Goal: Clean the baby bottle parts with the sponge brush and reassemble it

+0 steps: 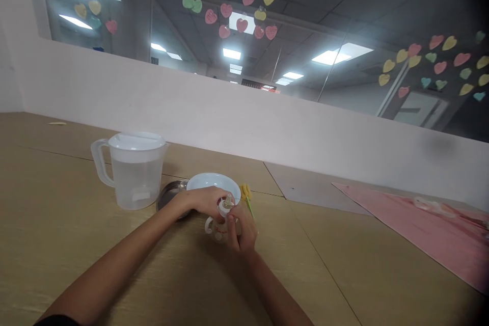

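Over our wooden tabletop [57, 265], curled fingers of our left hand [204, 200] and right hand [241, 232] pinch a handled baby bottle [216, 230] between them; a slipping grip could knock it against the pale bowl [214, 179] just beyond.

wear: dark sleeve [57, 321] on left arm [114, 270] (only a sliver shows, tbh) | left hand [204, 201], right hand [242, 229]: bare

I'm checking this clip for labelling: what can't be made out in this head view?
Head view:
Bottle: body hidden by the left hand and right hand.
Yellow-handled item: too small to identify.
Round metal dish: partly hidden by the pale blue bowl.
Clear item on the pink mat: too small to identify.
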A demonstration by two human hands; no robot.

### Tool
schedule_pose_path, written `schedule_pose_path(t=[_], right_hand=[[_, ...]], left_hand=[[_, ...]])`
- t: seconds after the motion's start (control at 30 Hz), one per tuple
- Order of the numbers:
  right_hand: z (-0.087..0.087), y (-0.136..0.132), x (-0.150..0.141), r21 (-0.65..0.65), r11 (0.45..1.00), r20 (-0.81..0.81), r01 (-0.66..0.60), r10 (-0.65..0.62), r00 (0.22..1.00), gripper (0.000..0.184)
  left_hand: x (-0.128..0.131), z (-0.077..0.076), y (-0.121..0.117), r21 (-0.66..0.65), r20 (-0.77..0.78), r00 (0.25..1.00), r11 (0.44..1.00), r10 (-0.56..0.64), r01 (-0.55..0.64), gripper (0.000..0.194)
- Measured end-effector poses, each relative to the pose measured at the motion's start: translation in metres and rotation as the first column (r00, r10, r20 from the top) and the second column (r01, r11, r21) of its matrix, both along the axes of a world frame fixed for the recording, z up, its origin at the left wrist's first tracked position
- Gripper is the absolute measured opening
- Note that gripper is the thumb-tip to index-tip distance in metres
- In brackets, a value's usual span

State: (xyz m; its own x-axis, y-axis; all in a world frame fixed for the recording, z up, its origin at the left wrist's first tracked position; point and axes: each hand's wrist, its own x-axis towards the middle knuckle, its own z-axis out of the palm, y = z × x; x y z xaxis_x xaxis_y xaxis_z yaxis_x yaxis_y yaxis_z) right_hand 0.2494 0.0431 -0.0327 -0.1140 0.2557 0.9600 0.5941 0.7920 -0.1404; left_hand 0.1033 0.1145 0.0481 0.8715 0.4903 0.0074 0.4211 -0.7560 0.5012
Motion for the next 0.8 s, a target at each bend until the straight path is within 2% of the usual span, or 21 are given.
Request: schedule_pose_path(t=[0.1,0.2,0.4,0.5,0.6,0.7,0.8], right_hand=[[0.000,-0.002,-0.003,0.034,0.999,0.017,-0.002,0.001,1.000,0.017],[-0.002,-0.003,-0.004,-0.010,1.000,-0.038,-0.003,0.002,0.999,0.016],[-0.007,-0.003,-0.005,-0.146,0.989,-0.223,-0.032,-0.002,0.975,0.017],[-0.009,0.002,-0.004,-0.196,0.977,-0.387,-0.085,0.003,0.922,0.017],[-0.009,0.009,-0.003,-0.308,0.946,-0.489,-0.098,-0.070,0.869,0.016],[-0.008,0.013,0.000,-0.437,0.897,-0.409,-0.067,-0.131,0.903,0.017],[-0.008,0.014,0.001,-0.426,0.905,-0.301,0.008,-0.150,0.942,0.015]], left_hand=[[-0.001,0.000,-0.001,-0.008,0.018,1.000,1.000,0.003,-0.003,0.058],[-0.002,0.001,-0.003,-0.016,0.002,0.998,0.998,0.061,-0.061,0.072],[-0.001,0.002,-0.003,0.027,-0.071,0.988,0.991,0.133,-0.132,0.052],[0.000,0.000,-0.001,0.038,-0.080,0.989,0.992,0.124,-0.122,0.049],[0.000,-0.003,0.002,0.032,-0.058,0.993,0.994,0.106,-0.104,0.048],[0.000,-0.004,0.001,0.031,-0.050,0.994,0.995,0.093,-0.092,0.045],[0.000,-0.003,0.000,0.035,-0.053,0.993,0.994,0.102,-0.100,0.044]])
